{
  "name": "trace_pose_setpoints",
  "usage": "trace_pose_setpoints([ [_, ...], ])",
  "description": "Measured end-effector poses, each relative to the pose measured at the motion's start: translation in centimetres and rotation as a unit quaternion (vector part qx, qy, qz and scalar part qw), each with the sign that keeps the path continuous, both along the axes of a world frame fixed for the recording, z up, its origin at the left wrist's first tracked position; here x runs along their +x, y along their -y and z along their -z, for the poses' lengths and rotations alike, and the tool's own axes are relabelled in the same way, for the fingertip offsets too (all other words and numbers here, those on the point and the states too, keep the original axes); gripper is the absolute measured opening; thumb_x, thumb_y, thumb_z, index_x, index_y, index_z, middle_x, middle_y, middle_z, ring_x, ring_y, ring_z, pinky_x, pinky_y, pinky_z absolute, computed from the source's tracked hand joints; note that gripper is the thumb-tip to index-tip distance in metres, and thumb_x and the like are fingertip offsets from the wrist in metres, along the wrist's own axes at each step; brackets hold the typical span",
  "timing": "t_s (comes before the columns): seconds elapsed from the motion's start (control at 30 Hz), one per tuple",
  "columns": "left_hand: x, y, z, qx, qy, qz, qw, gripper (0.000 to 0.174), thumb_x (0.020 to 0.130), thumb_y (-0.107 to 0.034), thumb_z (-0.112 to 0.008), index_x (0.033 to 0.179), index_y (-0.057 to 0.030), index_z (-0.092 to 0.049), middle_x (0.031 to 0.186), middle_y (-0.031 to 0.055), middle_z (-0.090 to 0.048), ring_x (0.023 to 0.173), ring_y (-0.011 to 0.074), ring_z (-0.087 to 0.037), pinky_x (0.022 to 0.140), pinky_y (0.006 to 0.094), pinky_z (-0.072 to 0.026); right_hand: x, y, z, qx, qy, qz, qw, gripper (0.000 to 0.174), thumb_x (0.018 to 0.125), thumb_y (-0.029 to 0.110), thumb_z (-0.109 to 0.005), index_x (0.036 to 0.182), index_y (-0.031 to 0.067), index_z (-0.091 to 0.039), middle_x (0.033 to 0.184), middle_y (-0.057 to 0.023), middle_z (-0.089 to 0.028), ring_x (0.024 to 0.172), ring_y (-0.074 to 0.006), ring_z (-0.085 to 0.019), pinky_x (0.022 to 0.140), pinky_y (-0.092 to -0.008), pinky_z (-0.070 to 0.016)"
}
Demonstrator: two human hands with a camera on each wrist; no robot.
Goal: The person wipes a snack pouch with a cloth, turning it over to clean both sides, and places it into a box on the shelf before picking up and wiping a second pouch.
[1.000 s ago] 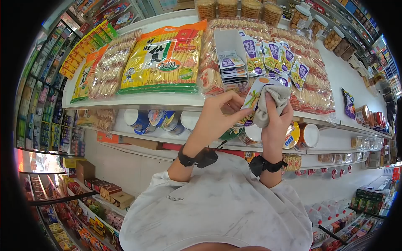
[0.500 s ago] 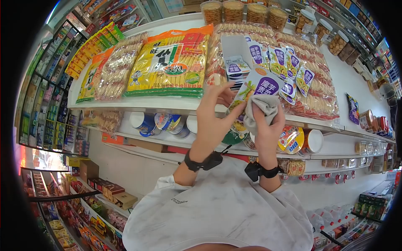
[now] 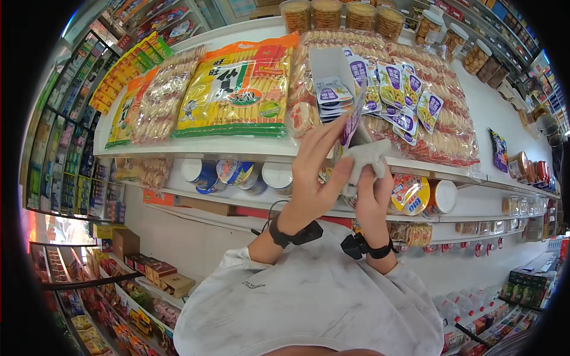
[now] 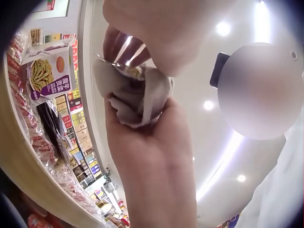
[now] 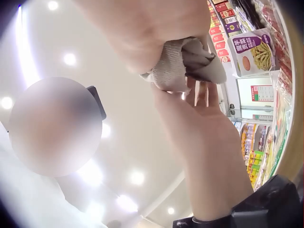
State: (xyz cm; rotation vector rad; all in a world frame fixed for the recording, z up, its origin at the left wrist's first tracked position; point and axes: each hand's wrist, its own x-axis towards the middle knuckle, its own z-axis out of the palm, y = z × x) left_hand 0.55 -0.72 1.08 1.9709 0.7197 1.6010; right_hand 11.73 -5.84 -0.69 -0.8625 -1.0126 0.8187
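Note:
My left hand (image 3: 317, 169) holds a purple-and-white snack packet (image 3: 355, 114), now seen nearly edge-on at the shelf's front edge. Bunched in my right hand (image 3: 373, 188) is a grey cloth (image 3: 367, 159), pressed up against the packet. Both hands meet around the cloth, which hides the packet's lower part. From the left wrist, the folded cloth (image 4: 140, 97) shows between the two hands, with a bit of shiny packet above it. Just beyond the hands stands an open display box (image 3: 332, 62) with packets in it. Several loose packets (image 3: 392, 83) lie beside the box.
Bagged round crackers (image 3: 445, 101) lie under the box and packets on the white shelf (image 3: 231, 145). A big yellow snack bag (image 3: 237, 89) lies to the left. Clear tubs of biscuits (image 3: 328, 16) line the back. Instant noodle cups (image 3: 411, 194) stand on the shelf below.
The packet has turned from facing up to nearly edge-on. The cloth has shifted left with my right hand and now sits close against my left thumb.

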Motion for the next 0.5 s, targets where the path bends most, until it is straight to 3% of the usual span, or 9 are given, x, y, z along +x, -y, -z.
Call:
trace_pose_setpoints([
  [0.1, -0.4, 0.0, 0.6, -0.061, 0.005, 0.041, 0.997, 0.035, 0.098, -0.015, -0.058, 0.126, 0.0052, -0.061, 0.115, 0.0195, -0.063, 0.103, 0.0302, -0.06, 0.09, 0.0374, -0.0472, -0.4, -1.1, -0.4, 0.01, -0.014, -0.01, 1.0, 0.049, 0.099, 0.012, -0.058, 0.142, -0.0047, -0.041, 0.128, -0.0091, -0.058, 0.115, -0.0136, -0.054, 0.097, -0.0287, -0.0435],
  [0.2, -0.3, 0.3, 0.5, -0.103, -0.003, 0.039, 0.994, 0.033, 0.097, -0.015, -0.059, 0.125, 0.0035, -0.062, 0.111, 0.017, -0.063, 0.1, 0.0269, -0.061, 0.087, 0.0346, -0.048, 0.2, -1.2, 0.3, -0.039, -0.019, 0.016, 0.999, 0.046, 0.098, 0.013, -0.06, 0.138, -0.0041, -0.046, 0.124, -0.0089, -0.059, 0.112, -0.0135, -0.055, 0.096, -0.028, -0.0442],
  [0.27, -0.2, 0.0, 0.9, -0.105, 0.003, 0.043, 0.993, 0.032, 0.096, -0.014, -0.062, 0.123, 0.0022, -0.063, 0.108, 0.015, -0.063, 0.097, 0.0252, -0.062, 0.085, 0.0327, -0.0486, 1.1, -1.5, -0.2, -0.05, -0.015, 0.035, 0.998, 0.039, 0.093, 0.011, -0.067, 0.128, -0.002, -0.054, 0.116, -0.0073, -0.064, 0.105, -0.0109, -0.058, 0.09, -0.0253, -0.0463],
  [0.3, 0.0, 0.2, 0.6, -0.07, -0.016, 0.003, 0.997, 0.031, 0.093, -0.011, -0.066, 0.121, 0.0025, -0.064, 0.105, 0.0119, -0.063, 0.093, 0.0213, -0.062, 0.082, 0.0307, -0.0489, 1.5, -1.7, 0.1, -0.048, -0.032, 0.039, 0.998, 0.038, 0.092, 0.01, -0.068, 0.125, -0.0015, -0.055, 0.113, -0.0066, -0.064, 0.103, -0.0102, -0.059, 0.089, -0.0247, -0.0467],
  [0.4, 0.9, 0.8, 1.3, -0.203, 0.11, 0.037, 0.972, 0.028, 0.091, -0.008, -0.068, 0.117, 0.0031, -0.064, 0.107, 0.0096, -0.063, 0.092, 0.0156, -0.062, 0.077, 0.0273, -0.0484, 1.9, -1.7, 0.4, -0.043, -0.049, 0.059, 0.996, 0.032, 0.089, 0.009, -0.072, 0.117, -0.0009, -0.061, 0.106, -0.0045, -0.067, 0.096, -0.0086, -0.061, 0.084, -0.0243, -0.0485],
  [0.43, 1.0, 0.8, 1.1, -0.246, 0.151, 0.075, 0.954, 0.027, 0.092, -0.009, -0.069, 0.116, 0.003, -0.065, 0.105, 0.0061, -0.061, 0.09, 0.0101, -0.059, 0.074, 0.0237, -0.047, 2.0, -1.6, 0.2, -0.047, -0.04, 0.063, 0.996, 0.03, 0.089, 0.01, -0.072, 0.116, -0.0009, -0.061, 0.105, -0.0045, -0.068, 0.096, -0.0086, -0.061, 0.084, -0.0244, -0.0486],
  [0.5, 0.4, 0.7, 0.9, -0.227, 0.12, 0.088, 0.962, 0.028, 0.092, -0.008, -0.068, 0.117, 0.0037, -0.064, 0.103, 0.0042, -0.059, 0.087, 0.0086, -0.057, 0.073, 0.0224, -0.0464, 2.3, -1.3, 0.3, -0.057, -0.037, 0.065, 0.996, 0.029, 0.089, 0.01, -0.072, 0.114, -0.0009, -0.063, 0.104, -0.0044, -0.068, 0.094, -0.0086, -0.062, 0.084, -0.0244, -0.0488],
])
